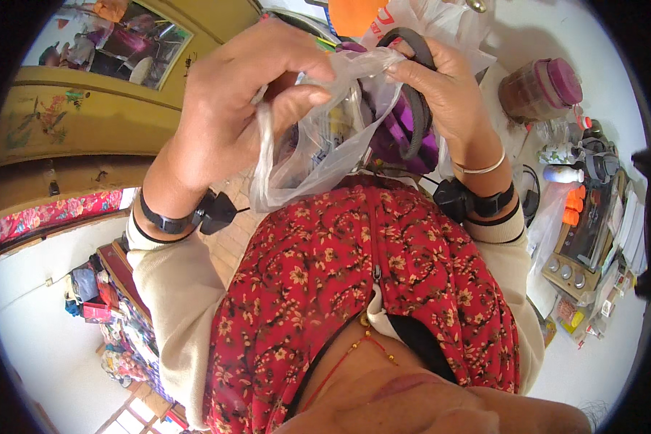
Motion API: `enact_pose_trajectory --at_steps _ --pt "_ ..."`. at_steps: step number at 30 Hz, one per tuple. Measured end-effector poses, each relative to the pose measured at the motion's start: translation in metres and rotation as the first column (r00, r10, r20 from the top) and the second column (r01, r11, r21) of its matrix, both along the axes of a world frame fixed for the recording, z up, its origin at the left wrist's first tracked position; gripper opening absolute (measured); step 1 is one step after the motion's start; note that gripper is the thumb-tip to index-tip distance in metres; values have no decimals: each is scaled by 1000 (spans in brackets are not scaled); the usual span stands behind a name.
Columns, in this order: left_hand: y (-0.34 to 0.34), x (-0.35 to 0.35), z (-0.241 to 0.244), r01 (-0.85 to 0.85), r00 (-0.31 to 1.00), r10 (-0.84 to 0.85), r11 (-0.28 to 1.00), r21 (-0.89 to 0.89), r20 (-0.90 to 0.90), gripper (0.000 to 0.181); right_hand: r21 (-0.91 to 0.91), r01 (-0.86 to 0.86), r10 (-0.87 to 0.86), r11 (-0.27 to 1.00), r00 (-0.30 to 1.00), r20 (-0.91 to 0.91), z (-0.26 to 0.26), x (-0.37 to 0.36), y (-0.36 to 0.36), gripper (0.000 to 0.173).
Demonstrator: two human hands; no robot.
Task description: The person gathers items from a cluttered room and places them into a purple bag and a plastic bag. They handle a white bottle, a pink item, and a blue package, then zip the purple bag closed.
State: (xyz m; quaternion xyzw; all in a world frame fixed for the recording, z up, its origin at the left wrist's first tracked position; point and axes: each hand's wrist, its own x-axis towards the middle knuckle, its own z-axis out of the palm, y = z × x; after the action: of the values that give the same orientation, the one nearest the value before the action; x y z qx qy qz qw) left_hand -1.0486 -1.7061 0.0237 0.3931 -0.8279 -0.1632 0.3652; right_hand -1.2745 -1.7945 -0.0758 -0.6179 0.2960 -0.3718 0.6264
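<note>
My left hand [238,97] pinches the loop handle of a thin clear plastic bag [314,168] between thumb and fingers. My right hand [447,89] grips the other side of that bag's top, and a dark fabric strap [422,116] loops around by its fingers. The plastic bag hangs partly open in front of my chest, with blue print on or inside it; its contents are hard to tell. Behind it is a purple bag [399,130], partly hidden. Farther back stands another pale plastic bag [423,24] with red print.
To the right stands a brown jar with a purple lid [542,89], near a white bottle [563,173] and a small appliance with knobs [575,244]. A yellow painted cabinet [125,122] with a mirror [135,46] is at the left. Piled clothes [89,287] lie lower left.
</note>
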Motion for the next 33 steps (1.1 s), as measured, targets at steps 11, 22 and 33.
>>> enact_pose_trajectory --at_steps 11,22,33 --pt "-17 10 -20 19 991 -59 950 311 119 19 -15 -13 14 1000 1000 7 -1 20 22 17" --pt "-8 45 -15 78 853 -222 949 305 472 22 -227 -114 74 967 981 -177 1 40 40 11" --pt "4 65 -12 246 914 -365 844 476 176 30 -204 -130 99 970 983 -157 5 45 56 13"
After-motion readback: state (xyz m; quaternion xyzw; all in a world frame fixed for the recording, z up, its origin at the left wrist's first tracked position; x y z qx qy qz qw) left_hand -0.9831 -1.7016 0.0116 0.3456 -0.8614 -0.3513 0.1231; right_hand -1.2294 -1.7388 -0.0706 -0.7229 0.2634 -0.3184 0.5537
